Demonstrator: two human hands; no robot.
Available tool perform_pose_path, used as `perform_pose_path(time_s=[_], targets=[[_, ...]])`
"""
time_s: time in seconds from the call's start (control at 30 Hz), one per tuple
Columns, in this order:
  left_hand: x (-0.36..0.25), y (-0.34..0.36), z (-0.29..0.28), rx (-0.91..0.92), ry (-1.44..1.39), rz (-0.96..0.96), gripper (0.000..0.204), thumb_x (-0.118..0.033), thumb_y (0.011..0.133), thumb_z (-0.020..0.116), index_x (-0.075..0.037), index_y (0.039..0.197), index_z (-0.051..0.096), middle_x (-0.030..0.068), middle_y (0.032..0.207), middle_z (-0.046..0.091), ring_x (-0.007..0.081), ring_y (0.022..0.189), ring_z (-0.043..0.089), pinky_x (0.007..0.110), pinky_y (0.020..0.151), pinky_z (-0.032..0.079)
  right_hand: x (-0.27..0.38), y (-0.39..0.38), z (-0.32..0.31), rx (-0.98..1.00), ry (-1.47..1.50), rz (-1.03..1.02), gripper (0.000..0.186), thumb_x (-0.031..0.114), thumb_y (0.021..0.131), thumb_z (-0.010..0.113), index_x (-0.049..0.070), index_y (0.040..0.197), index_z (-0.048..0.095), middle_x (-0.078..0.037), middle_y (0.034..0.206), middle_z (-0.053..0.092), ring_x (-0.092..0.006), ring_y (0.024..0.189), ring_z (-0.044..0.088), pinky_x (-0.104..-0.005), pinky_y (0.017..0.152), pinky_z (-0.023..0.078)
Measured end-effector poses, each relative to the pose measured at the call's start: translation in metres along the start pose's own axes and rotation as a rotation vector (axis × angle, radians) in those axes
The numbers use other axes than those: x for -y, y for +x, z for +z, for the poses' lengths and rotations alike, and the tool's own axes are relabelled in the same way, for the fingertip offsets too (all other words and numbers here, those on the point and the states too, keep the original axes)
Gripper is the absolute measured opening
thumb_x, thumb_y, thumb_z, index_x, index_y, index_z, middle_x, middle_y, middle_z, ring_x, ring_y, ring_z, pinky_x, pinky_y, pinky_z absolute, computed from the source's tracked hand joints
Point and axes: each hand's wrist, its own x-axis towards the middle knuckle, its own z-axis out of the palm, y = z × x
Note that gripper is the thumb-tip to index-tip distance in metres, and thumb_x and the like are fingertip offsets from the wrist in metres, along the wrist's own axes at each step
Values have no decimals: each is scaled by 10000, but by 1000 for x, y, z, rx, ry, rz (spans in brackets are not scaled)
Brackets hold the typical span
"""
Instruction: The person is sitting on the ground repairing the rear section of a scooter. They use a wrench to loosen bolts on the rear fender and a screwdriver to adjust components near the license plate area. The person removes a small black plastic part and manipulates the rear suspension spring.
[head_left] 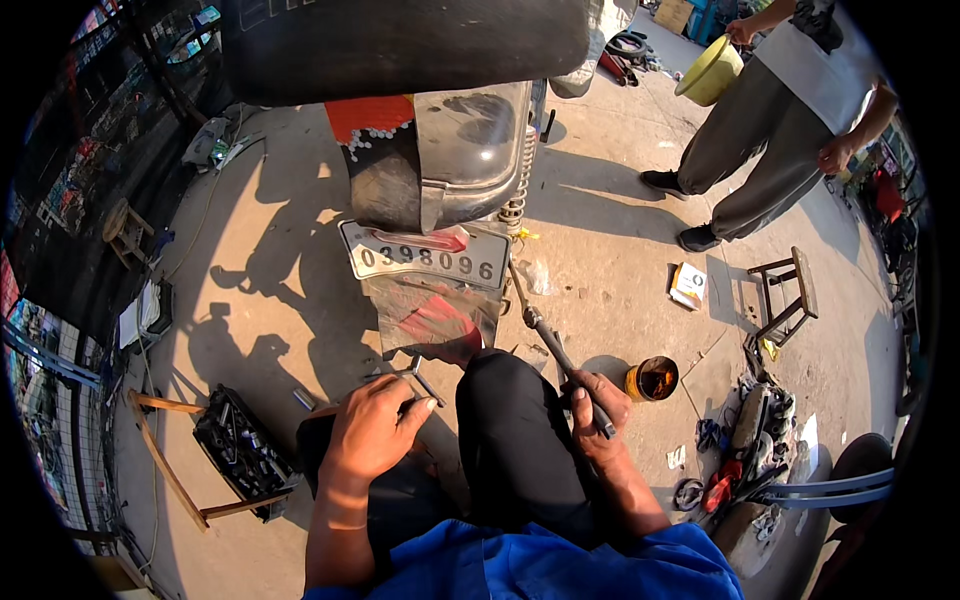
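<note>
Silvery, thin metal rod (430, 387) lies at the curled left hand (372, 428), below the white rectangular plate (400, 262); whether that grip holds it, I cannot tell. Slanting down from near the plate's right end, the long dark metal bar (550, 348) seems best kept steady; the right hand (602, 405) grips it snugly, forearm angled inward.

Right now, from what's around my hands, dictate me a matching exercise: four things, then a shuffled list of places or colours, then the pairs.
1. Long-handled tool
2. Tub
3. Can
4. License plate

A. White, with dark characters
B. Yellowish, held by a standing person
C. In your right hand
D. On the ground, right of your right hand

Pairs: 1-C, 2-B, 3-D, 4-A.
</note>
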Motion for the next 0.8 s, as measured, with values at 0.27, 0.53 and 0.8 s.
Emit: perform_pose_path(time_s=[0.27, 0.53, 0.8], targets=[[1, 3, -1, -22, 1, 35, 230, -163, 806, 688, 34, 765, 578, 186, 727, 560, 395, 684, 549, 421, 606, 429, 6, 17, 12, 6, -92, -38, 205, 29, 840, 537, -71, 989, 636, -158, 705, 613, -244, 566, 597, -321, 535, 466], [0, 1, 1, -9, 20, 16, 243, -172, 809, 692, 37, 757, 578, 181, 720, 558, 383, 666, 548, 416, 595, 427, 11, 18, 15, 42, -196, -91, 227, 3, 780, 593, -32, 995, 656, -176, 722, 615, -306, 578, 610, -365, 514, 488], [-3, 1, 1, -12, 36, 18, 246, -177, 812, 693, 35, 757, 581, 175, 719, 558, 376, 653, 549, 410, 591, 430, 7, 14, 24, 8, -225, -160, 241, 14, 773, 604, 6, 1006, 667, -141, 708, 604, -287, 542, 575, -366, 469, 458]])
